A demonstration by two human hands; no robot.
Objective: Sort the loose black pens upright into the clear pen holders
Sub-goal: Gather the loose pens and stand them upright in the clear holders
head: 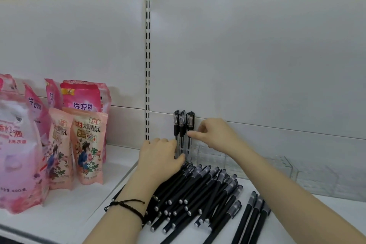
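The right hand (215, 134) pinches the rightmost pen (190, 123) between thumb and fingertips. That pen stands beside two other upright pens (179, 125) in the clear pen holder (200, 154), at 6 o'clock from the view's centre. The left hand (160, 156), fingers curled, lies at the holder's 9 o'clock side; whether it grips anything cannot be told. The loose black pens (198, 194) lie heaped at the holder's 6 o'clock on the white shelf (69, 214). Pink pouches (79, 134) stand at 9 o'clock.

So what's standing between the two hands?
In the head view, three black pens stand upright in the clear holder between the left hand and the right hand, which pinches the rightmost one.
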